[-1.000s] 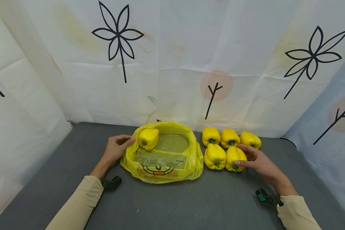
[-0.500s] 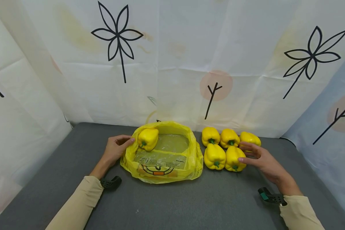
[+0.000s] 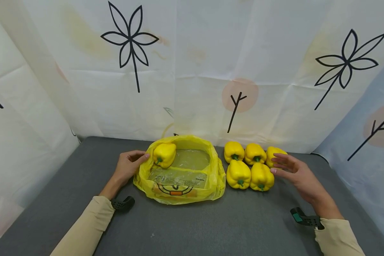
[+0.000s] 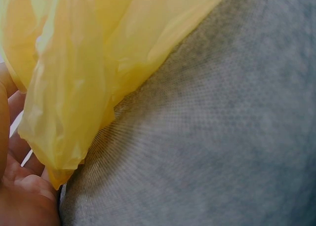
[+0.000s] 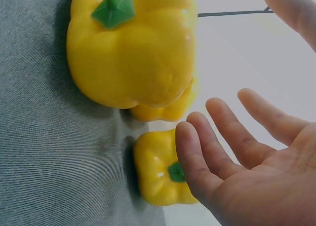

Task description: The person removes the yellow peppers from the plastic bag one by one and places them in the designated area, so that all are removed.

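A yellow plastic bag lies with its mouth spread wide, and one yellow bell pepper sits inside at its left. My left hand holds the bag's left rim with the thumb over the edge; in the left wrist view the bag's film hides part of the fingers. Several more bell peppers stand in two rows to the right of the bag. My right hand is beside the rear right bell pepper, partly covering it. Its fingers are spread with nothing between them, as the right wrist view shows.
All of this rests on a dark grey table. A white cloth backdrop with plant drawings rises behind the table's back edge and along both sides.
My right hand has drawn away to the right from the front right bell pepper to beside the rear right one. The left hand, the bag and the peppers have stayed in place.
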The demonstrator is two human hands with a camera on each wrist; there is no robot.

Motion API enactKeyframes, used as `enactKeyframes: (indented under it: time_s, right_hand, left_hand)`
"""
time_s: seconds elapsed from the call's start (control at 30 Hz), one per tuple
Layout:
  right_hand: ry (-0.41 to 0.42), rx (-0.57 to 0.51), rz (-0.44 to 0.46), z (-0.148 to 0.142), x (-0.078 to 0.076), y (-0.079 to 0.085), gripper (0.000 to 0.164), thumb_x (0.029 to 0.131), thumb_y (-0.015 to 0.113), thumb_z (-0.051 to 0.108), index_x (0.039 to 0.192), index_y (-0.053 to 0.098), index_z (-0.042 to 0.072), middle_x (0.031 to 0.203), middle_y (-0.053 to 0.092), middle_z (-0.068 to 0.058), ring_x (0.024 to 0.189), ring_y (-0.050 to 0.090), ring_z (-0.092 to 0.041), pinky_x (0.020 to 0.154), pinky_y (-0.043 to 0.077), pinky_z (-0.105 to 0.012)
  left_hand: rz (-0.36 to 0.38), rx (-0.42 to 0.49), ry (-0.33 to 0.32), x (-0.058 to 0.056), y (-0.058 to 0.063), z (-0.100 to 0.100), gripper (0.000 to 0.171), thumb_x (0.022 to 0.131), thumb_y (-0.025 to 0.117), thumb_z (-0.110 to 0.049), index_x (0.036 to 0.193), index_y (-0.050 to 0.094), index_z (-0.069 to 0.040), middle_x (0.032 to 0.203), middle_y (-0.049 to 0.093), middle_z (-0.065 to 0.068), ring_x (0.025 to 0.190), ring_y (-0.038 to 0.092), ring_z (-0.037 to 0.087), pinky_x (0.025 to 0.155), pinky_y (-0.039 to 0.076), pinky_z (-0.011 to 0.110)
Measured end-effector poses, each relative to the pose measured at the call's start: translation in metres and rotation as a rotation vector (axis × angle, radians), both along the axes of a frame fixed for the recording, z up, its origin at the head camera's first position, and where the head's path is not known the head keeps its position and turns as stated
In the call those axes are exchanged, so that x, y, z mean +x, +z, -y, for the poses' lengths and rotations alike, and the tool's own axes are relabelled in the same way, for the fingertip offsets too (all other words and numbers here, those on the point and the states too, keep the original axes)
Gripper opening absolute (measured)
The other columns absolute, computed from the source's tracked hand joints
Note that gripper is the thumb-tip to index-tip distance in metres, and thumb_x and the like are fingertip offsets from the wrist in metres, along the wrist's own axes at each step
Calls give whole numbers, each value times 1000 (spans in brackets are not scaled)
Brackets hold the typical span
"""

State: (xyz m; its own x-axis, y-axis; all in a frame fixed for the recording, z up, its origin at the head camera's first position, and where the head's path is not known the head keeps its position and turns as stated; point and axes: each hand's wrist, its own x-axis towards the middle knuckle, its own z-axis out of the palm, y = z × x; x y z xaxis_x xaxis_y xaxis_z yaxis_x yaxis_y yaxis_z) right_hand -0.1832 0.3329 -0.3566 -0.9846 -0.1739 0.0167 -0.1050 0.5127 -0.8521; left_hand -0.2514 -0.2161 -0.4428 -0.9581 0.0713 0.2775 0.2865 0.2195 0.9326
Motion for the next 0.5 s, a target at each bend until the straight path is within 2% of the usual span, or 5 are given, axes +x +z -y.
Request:
enactKeyframes:
  time_s: [0.1, 0.2, 0.37, 0.5]
  right_hand:
    - [-4, 9, -29, 0, 2, 2, 67, 104, 62, 24, 156, 30, -2, 150, 41, -25, 133, 43, -36, 100, 45, -39]
    - [-9, 9, -48, 1, 3, 3, 65, 104, 62, 24, 155, 32, -2, 149, 43, -23, 128, 47, -25, 90, 46, -20]
    - [-12, -12, -62, 2, 5, 5, 63, 104, 62, 22, 155, 34, -2, 147, 44, -22, 122, 49, -8, 88, 45, -15]
    - [-15, -27, -83, 3, 7, 7, 60, 104, 62, 21, 153, 36, -2, 143, 48, -15, 118, 50, -2, 88, 45, -15]
  left_hand:
    - [2, 6, 0, 0, 0, 0, 31, 99, 70, -19, 116, 72, 7, 102, 72, -2, 89, 67, 9, 76, 57, 24]
    - [-1, 8, -1, 0, 0, 0, 31, 99, 70, -19, 116, 72, 7, 102, 72, -3, 90, 67, 9, 77, 57, 24]
    - [-7, 1, 3, 0, 0, 0, 31, 99, 70, -19, 116, 72, 7, 102, 72, -3, 90, 67, 9, 77, 57, 23]
    - [-9, -1, 0, -1, -1, -1, 31, 99, 70, -19, 116, 72, 7, 103, 72, 0, 90, 67, 9, 78, 57, 24]
